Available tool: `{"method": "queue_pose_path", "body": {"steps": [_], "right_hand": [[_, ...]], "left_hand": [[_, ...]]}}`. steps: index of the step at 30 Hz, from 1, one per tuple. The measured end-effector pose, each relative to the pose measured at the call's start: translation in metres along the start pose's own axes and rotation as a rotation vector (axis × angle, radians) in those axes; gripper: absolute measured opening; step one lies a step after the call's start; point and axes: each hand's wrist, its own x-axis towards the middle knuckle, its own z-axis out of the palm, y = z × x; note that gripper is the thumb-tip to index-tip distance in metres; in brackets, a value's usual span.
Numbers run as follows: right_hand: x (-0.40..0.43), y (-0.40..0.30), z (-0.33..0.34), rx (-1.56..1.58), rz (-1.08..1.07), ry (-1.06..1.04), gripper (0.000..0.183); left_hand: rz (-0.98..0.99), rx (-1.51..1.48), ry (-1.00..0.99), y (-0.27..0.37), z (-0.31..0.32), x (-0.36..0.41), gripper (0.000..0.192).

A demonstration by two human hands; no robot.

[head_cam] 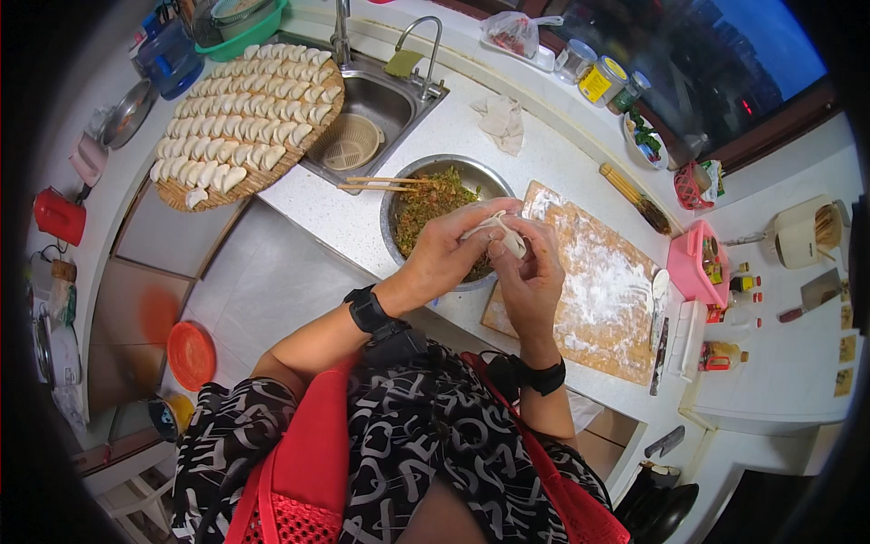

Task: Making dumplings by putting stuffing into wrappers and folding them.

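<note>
Between my two hands is a dumpling point(501, 230) of pale dough, held above the right side of a steel bowl point(392, 239). My left hand point(454, 234) grips it from the left, and my right hand point(533, 255) pinches it from the right with thumb and fingers. Chopped green and brown filling point(435, 207) lies in the bowl. A pair of wooden chopsticks point(380, 182) rests with its tips in the filling and sticks out to the left. Whether the dumpling's edge is fully sealed is hidden by my fingers.
A floured wooden board point(591, 285) lies right of the bowl. Rows of dumplings cover a round woven tray point(255, 183) by the steel sink point(380, 92). Along the counter are a brush point(635, 198), a crumpled cloth point(501, 122), a knife point(658, 357) and a pink bin point(686, 262).
</note>
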Motion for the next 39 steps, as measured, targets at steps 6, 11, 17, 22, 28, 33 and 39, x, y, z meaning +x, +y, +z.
{"method": "queue_pose_path", "body": {"steps": [6,11,17,22,28,33,39], "right_hand": [[0.0,-0.006,-0.01,-0.062,0.127,-0.095,0.029],[-0.003,-0.016,0.004,0.386,0.216,0.034,0.025],[-0.01,-0.003,0.003,0.347,0.288,0.061,0.024],[-0.009,-0.006,0.005,-0.06,-0.097,0.078,0.02],[-0.009,-0.011,0.0,-0.037,-0.1,-0.048,0.026],[-0.014,-0.001,-0.002,0.344,0.077,-0.101,0.036],[-0.01,-0.004,-0.008,0.2,-0.015,-0.195,0.037]], "left_hand": [[-0.075,-0.055,-0.037,0.0,0.0,-0.003,0.037],[-0.019,-0.062,0.088,0.001,-0.001,0.0,0.027],[-0.076,-0.147,0.085,0.004,-0.003,-0.002,0.029],[0.017,-0.016,0.045,0.001,-0.007,-0.005,0.034],[0.039,0.05,0.013,0.004,-0.011,-0.006,0.038],[0.002,0.033,-0.088,0.011,-0.016,-0.006,0.039],[0.057,0.037,-0.123,0.009,-0.019,-0.007,0.038]]}}
